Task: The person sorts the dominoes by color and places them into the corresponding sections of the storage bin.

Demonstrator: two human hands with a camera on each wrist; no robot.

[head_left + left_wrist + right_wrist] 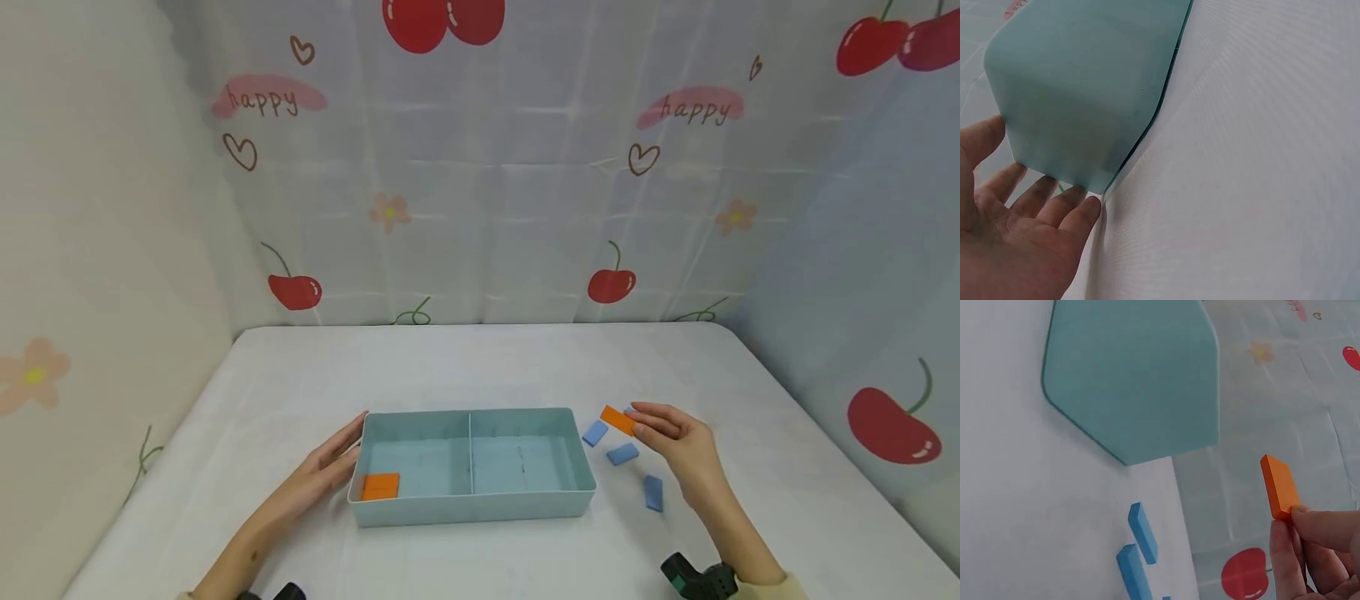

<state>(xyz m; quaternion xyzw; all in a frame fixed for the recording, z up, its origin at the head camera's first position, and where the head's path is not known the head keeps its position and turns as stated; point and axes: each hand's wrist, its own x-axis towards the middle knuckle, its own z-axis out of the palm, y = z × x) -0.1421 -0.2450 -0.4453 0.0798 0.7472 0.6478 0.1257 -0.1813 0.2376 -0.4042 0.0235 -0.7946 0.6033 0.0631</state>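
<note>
Between thumb and fingers my right hand (686, 450) pinches one end of an orange block (1280, 485), a flat rectangular piece lifted off the table right of the box. A pale teal two-compartment box (476, 507) stands in the middle. My left hand (321, 472) touches the box's left end with its fingers extended, as the left wrist view shows. Orange material (381, 487) lies in the front left corner of the left compartment; whether it is one block or more I cannot tell. Blue blocks (622, 454) lie below and around my right hand, one partly hidden behind it.
A white-covered table (480, 367) extends around the box. Another blue block (653, 493) lies nearer the front, beside the right forearm. Behind the table hangs a curtain (480, 242) printed with cherries, and similar sheets flank both sides.
</note>
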